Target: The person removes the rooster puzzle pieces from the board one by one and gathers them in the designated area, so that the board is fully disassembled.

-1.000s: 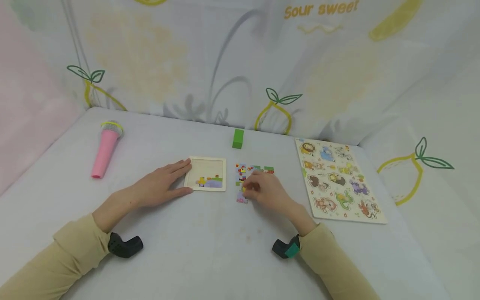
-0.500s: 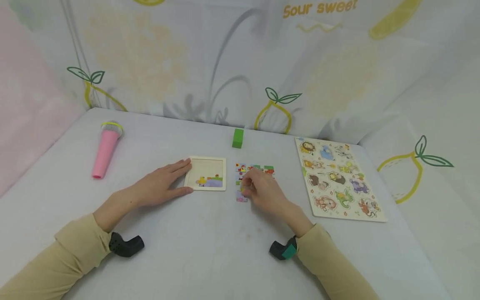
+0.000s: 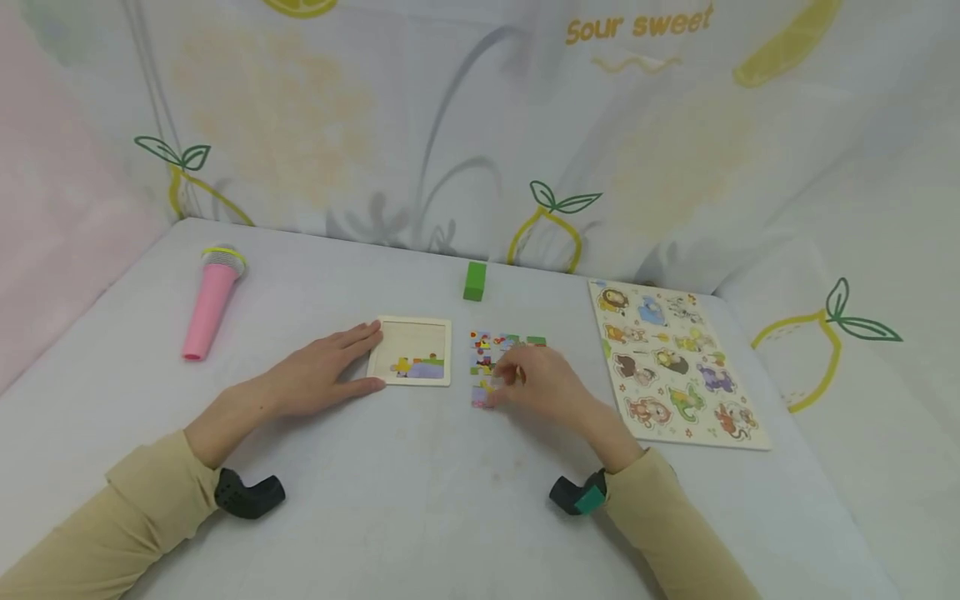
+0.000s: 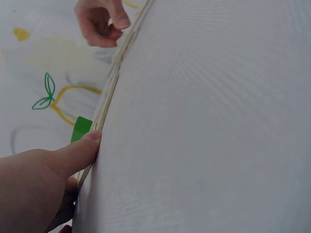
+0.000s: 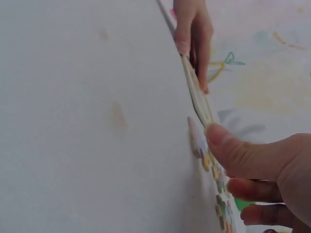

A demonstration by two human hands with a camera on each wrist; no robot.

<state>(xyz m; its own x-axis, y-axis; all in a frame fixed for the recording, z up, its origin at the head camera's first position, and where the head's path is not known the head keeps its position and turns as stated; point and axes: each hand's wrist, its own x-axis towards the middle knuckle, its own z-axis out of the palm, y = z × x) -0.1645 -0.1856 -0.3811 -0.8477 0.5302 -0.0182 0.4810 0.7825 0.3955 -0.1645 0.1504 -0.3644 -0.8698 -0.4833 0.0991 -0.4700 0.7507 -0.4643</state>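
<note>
Smooth grey surface (image 3: 420, 500): left hand (image 3: 322, 375) lies flat, fingers straight against the square wooden puzzle tray (image 3: 411, 361); right hand (image 3: 543, 383) pinches thin loose puzzle pieces (image 3: 487, 367).

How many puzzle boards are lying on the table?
2. A small square puzzle frame lies mid-table, the left hand resting against its left edge. A larger animal puzzle board lies at the right. Loose puzzle pieces sit between them.

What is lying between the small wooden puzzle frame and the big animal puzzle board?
Loose puzzle pieces and the right hand touching them, as the head view shows.
</note>
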